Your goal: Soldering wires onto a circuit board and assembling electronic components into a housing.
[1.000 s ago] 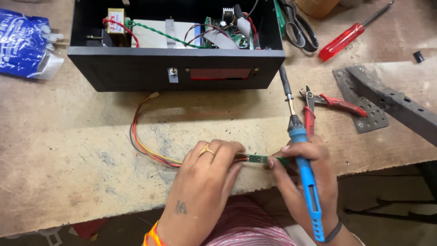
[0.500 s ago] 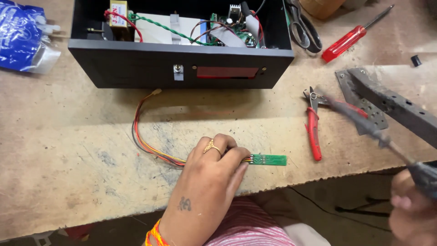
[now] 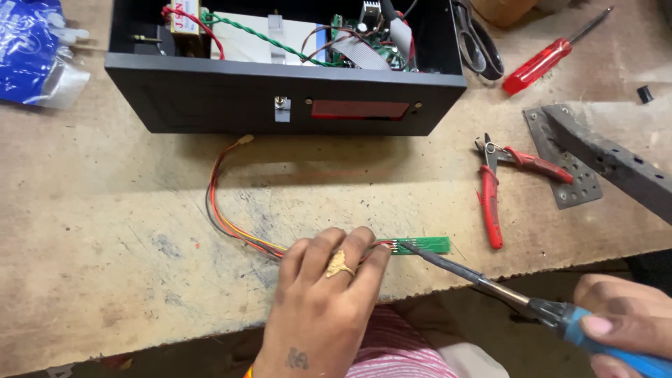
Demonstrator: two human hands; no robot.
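Note:
My left hand (image 3: 327, 302) presses down on a bundle of coloured wires (image 3: 222, 217) where they join a small green circuit board (image 3: 423, 246) near the workbench's front edge. My right hand (image 3: 623, 323) grips a blue-handled soldering iron (image 3: 490, 285) at the lower right. Its dark tip rests on the left end of the green board, beside my left fingertips. The wire bundle loops back towards a black electronics enclosure (image 3: 280, 98) with its top off.
Red-handled pliers (image 3: 493, 189) lie right of the board. A perforated metal bracket (image 3: 595, 161) sits at the right. A red screwdriver (image 3: 549, 56) and scissors (image 3: 479, 42) lie at the back right, a blue plastic bag (image 3: 31, 52) at the back left.
My right hand swung the soldering iron away to the right, then brought its tip back onto the green board from the lower right. My left hand stayed on the wires.

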